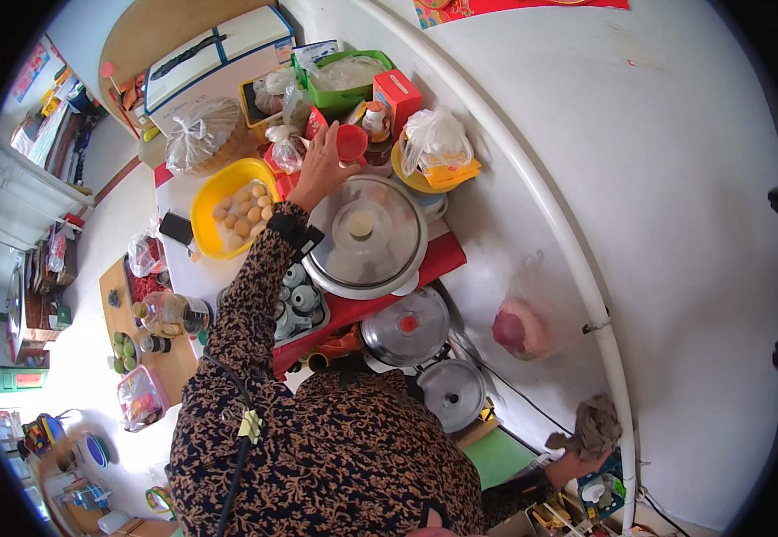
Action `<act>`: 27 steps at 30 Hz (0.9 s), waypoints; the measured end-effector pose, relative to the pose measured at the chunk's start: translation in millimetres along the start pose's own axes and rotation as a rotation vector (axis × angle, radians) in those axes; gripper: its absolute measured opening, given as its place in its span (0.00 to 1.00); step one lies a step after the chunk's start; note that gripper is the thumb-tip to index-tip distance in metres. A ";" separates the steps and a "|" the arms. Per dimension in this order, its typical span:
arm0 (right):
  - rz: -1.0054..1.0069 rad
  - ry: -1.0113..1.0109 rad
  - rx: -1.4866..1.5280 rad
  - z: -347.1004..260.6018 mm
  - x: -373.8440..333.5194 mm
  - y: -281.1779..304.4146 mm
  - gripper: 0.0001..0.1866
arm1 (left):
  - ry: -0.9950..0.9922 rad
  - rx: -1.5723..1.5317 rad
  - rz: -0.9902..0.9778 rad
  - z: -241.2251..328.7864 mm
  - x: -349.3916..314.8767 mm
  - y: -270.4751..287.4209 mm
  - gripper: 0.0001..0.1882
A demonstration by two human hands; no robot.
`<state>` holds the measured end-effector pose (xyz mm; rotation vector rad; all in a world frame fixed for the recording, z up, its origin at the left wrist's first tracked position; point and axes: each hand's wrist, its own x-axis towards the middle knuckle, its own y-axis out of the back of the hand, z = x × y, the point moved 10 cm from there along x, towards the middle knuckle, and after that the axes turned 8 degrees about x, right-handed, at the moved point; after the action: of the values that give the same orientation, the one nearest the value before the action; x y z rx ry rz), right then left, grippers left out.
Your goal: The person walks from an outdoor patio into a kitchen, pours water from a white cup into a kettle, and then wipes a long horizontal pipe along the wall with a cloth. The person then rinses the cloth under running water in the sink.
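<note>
My left hand (319,168) reaches across the tabletop, its thumb and fingers curled round the side of a small round red cup (351,143). Just below that hand sits a large white pot with a clear lid (366,234). To the left of my forearm lies a yellow basin (204,217) with several brown eggs (243,215) in it. Low on the right, my right hand (577,466) is closed on a crumpled grey-brown cloth (593,424) beside the wall pipe; part of its fingers is covered by the cloth.
Behind the cup stand a green basket (344,97), a red box (396,95) and a white plastic bag (436,139). Two metal lidded pots (407,345) are near my body. A white pipe (532,170) runs along the wall, where a clear bag (523,327) hangs. A tray of teapots (295,300) adjoins my forearm.
</note>
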<state>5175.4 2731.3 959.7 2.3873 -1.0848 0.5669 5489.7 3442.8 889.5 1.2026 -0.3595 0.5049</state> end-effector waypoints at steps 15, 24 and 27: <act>-0.204 -0.078 0.152 -24.3 5.2 -114.3 0.23 | 0.295 -0.461 -0.153 -93.4 58.7 -33.0 0.40; -0.179 0.101 -0.132 -4.7 16.2 -50.2 0.24 | 0.488 -0.647 -0.157 -151.9 67.5 8.7 0.35; -0.045 0.126 -0.320 5.9 15.1 -1.8 0.26 | 0.278 -0.342 -0.237 -114.1 72.4 0.8 0.37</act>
<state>5187.0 2720.2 962.6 2.0661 -0.9826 0.4806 5549.6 3563.9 890.6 0.8167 -0.0582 0.3796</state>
